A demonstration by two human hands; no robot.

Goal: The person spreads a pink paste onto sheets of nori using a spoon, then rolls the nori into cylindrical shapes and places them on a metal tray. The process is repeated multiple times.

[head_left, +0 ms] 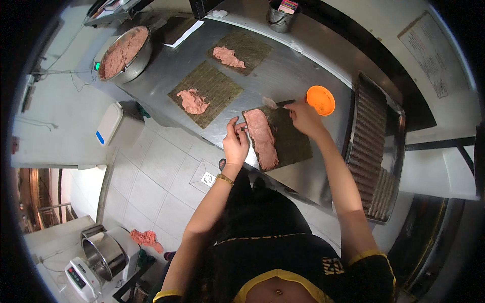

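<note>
A dark seaweed sheet (295,145) lies on the steel table in front of me, with a long band of pink meat paste (260,139) along its left side. My right hand (304,118) grips the handle of a spreader (270,103), whose rounded blade is over the sheet's far edge. At the left edge of the same sheet is my left hand (236,143), fingers bent and apart, holding nothing that I can see. Farther off lie a second seaweed sheet (217,103) and a third seaweed sheet (255,48), each bearing a lump of pink paste.
A metal bowl (144,56) of pink paste stands at the table's far left. To the right are an orange bowl (321,100) and a metal tray (399,151) with rows of long brownish pieces. A small metal bucket (279,21) stands at the back. A mixer bowl (105,256) is at lower left.
</note>
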